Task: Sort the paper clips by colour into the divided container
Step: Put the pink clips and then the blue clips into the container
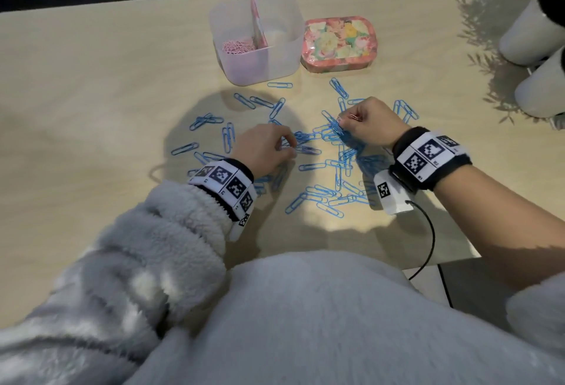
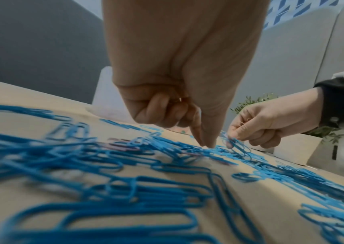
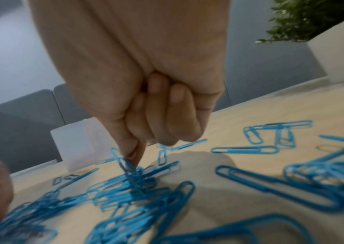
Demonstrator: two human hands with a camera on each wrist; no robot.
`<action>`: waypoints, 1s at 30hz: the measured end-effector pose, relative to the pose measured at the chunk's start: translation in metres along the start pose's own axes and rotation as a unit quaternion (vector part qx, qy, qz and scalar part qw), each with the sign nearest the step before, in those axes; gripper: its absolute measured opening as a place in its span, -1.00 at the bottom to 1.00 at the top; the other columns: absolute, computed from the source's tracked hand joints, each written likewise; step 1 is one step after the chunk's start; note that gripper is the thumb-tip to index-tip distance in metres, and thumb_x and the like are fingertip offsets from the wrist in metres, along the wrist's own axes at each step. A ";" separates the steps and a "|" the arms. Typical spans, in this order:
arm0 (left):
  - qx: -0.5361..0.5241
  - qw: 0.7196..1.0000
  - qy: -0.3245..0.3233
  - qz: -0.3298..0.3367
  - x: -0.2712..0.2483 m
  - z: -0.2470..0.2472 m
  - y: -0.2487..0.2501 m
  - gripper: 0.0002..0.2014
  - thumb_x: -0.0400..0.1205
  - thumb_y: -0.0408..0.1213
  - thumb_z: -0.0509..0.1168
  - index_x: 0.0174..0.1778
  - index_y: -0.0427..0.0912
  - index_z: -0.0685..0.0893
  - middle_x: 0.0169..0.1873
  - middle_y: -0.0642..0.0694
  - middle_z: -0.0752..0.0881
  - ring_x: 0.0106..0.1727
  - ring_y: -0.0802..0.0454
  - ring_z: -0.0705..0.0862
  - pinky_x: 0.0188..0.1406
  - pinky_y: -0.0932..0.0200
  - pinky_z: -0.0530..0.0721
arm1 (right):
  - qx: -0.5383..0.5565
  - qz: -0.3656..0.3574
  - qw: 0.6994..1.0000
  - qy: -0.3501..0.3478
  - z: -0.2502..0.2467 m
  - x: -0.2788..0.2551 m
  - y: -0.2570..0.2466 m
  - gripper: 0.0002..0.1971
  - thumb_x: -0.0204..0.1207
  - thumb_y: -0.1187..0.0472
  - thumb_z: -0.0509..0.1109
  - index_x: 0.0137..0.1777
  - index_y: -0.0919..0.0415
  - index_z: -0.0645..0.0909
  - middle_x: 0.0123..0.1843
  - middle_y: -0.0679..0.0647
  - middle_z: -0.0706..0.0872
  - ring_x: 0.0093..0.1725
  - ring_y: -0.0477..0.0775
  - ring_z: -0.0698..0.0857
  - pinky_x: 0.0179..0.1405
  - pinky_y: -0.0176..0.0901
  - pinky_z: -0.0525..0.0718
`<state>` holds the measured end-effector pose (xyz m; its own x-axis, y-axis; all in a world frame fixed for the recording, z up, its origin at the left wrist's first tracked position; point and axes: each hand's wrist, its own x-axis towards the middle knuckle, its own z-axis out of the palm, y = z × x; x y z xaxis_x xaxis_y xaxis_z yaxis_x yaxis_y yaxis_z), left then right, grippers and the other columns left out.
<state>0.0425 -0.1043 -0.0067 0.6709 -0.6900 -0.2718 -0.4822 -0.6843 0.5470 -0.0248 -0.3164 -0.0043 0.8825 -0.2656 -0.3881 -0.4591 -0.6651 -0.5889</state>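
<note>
Several blue paper clips (image 1: 324, 167) lie scattered and tangled on the table. The clear divided container (image 1: 284, 48) stands at the back with small pink clips (image 1: 237, 47) in its left compartment. My left hand (image 1: 289, 147) has thumb and forefinger pinched together, tips down in the pile (image 2: 205, 145); a small shiny clip (image 2: 180, 99) shows inside its curled fingers. My right hand (image 1: 341, 121) pinches a tangle of blue clips (image 3: 129, 166) and lifts one end off the table. Small pink clips (image 2: 243, 122) sit inside its curled fingers.
A floral tin (image 1: 339, 42) stands right of the container. White plant pots (image 1: 532, 33) line the table's right edge. A few pinkish clips (image 2: 123, 147) lie among the blue ones by the left hand. A black cable (image 1: 428, 244) hangs off the front edge.
</note>
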 end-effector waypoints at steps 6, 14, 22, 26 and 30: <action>0.073 0.996 -0.018 0.043 0.014 0.008 0.021 -0.77 0.53 -0.13 0.31 0.10 0.00 0.65 -0.06 -0.08 0.71 0.06 -0.12 0.64 -0.15 0.14 0.40 | 0.138 0.053 0.988 0.037 0.007 -0.001 0.016 -0.77 0.42 0.27 0.43 -0.45 0.28 0.64 -0.35 0.25 0.65 -0.39 0.09 0.56 -0.28 -0.03 0.62; 0.040 0.999 -0.020 0.009 0.006 0.007 0.006 -0.87 0.57 -0.18 0.28 -0.01 -0.06 0.67 -0.23 -0.04 0.64 0.01 -0.12 0.62 -0.18 0.14 0.38 | 0.271 0.099 0.955 0.069 -0.007 -0.019 0.020 -0.80 0.54 0.31 0.30 -0.33 0.26 0.60 -0.83 -0.13 0.41 -0.82 -0.20 0.29 -0.78 -0.48 0.22; 0.028 0.998 -0.039 -0.026 -0.010 -0.016 -0.010 -0.94 0.50 -0.13 0.33 -0.24 0.02 0.69 -0.49 0.09 0.54 -0.30 0.02 0.55 -0.27 0.16 0.51 | 0.481 0.063 0.873 -0.042 -0.002 -0.023 0.015 -0.80 0.61 0.34 0.20 -0.21 0.22 0.60 -0.51 0.00 0.68 -0.67 -0.13 0.42 -0.71 -0.40 0.22; 0.052 0.999 -0.009 -0.006 -0.003 -0.011 0.004 -0.89 0.52 -0.10 0.31 -0.10 0.04 0.70 -0.46 0.10 0.50 -0.23 0.00 0.54 -0.24 0.18 0.39 | 0.477 0.063 0.875 -0.059 0.004 -0.019 0.005 -0.82 0.62 0.34 0.19 -0.13 0.21 0.60 -0.56 -0.04 0.63 -0.68 -0.14 0.41 -0.70 -0.40 0.22; 0.091 0.994 -0.043 0.029 0.017 0.001 0.026 -0.81 0.51 -0.07 0.31 0.01 0.04 0.67 -0.20 -0.01 0.70 -0.08 -0.09 0.65 -0.12 0.11 0.51 | 0.510 0.097 0.849 -0.096 -0.005 -0.008 -0.014 -0.72 0.61 0.22 0.08 -0.30 0.19 0.51 -0.58 -0.02 0.55 -0.67 -0.08 0.43 -0.71 -0.42 0.24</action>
<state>0.0409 -0.1346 0.0025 0.5916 -0.7423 -0.3148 -0.6188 -0.6683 0.4129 -0.0248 -0.3085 0.0099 0.7925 -0.1171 -0.5985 -0.5292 0.3556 -0.7704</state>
